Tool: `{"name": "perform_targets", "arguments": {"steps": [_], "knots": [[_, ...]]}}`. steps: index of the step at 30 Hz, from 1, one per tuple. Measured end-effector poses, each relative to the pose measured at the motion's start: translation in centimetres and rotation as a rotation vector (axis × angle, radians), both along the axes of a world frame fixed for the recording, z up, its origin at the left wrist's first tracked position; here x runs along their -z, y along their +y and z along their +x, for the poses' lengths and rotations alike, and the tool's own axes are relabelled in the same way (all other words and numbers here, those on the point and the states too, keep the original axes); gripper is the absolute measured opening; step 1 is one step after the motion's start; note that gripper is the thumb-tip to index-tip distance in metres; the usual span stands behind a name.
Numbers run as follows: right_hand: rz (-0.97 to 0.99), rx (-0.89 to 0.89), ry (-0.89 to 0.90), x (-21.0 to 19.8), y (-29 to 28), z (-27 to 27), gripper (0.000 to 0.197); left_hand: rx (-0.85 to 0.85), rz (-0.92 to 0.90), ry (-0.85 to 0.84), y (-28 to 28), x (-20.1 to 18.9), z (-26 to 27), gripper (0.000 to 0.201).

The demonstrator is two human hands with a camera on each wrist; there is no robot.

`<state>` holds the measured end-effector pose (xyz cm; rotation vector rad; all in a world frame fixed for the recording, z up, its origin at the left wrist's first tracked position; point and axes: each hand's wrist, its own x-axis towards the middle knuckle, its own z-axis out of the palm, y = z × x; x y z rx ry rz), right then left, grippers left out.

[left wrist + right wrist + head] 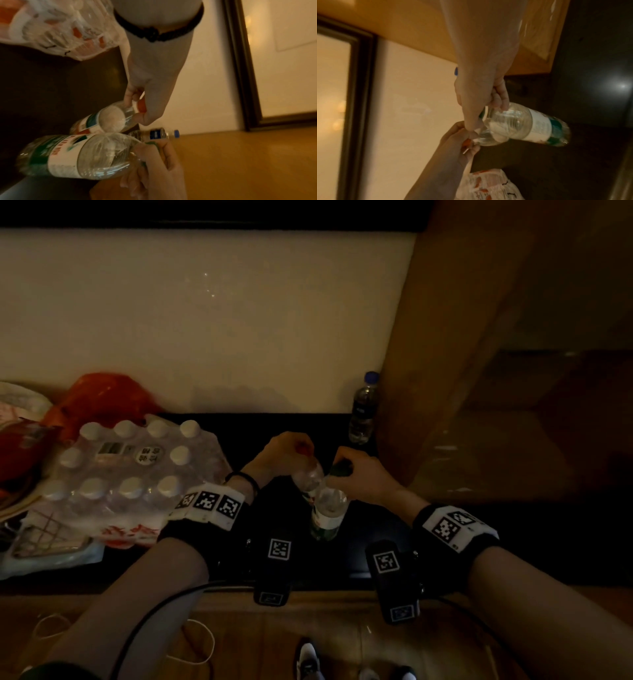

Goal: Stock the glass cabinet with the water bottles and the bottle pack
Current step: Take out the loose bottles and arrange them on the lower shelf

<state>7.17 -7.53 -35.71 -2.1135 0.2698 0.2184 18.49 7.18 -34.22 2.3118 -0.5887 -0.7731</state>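
So two bottles are being held at once here, each by its top. The red-capped bottle (310,475) is pinched at the neck and cap by the left hand (286,455), and the green-capped bottle (329,513) is gripped the same way by the right hand (363,477). Fingers are curled tight round the necks on both sides, nothing loose.

The bit that matters: both bottles are tilted, caps up toward the hands, bodies slanting down and back toward the person, and they are crossed, shoulders touching or all but touching between the two hands. The bases look to be just off the dark surface (376,556), though that can't be told for sure in this light.

A third bottle, the blue-capped bottle (363,409), is left standing upright beyond the right hand, against the wall, so the right hand is plainly nearer to it. The bottle pack (126,474) is sat just outboard of the left wrist, caps up. The wooden cabinet side (479,371) is to the right of the right hand, so a swing rightward is probably what's called for.
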Motion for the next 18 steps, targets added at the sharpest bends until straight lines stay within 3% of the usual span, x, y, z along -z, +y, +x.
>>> {"name": "perform_targets", "arguments": {"steps": [11,18], "knots": [[0.081,-0.131,0.091,-4.0,-9.1,-10.0,0.017,0.513,0.236,0.051,-10.6,-4.4,-10.4,0.019],[0.052,0.054,0.087,-5.0,-17.9,-16.1,0.026,0.687,0.269,-0.042,-20.0,-5.3,-14.4,0.016]]}}
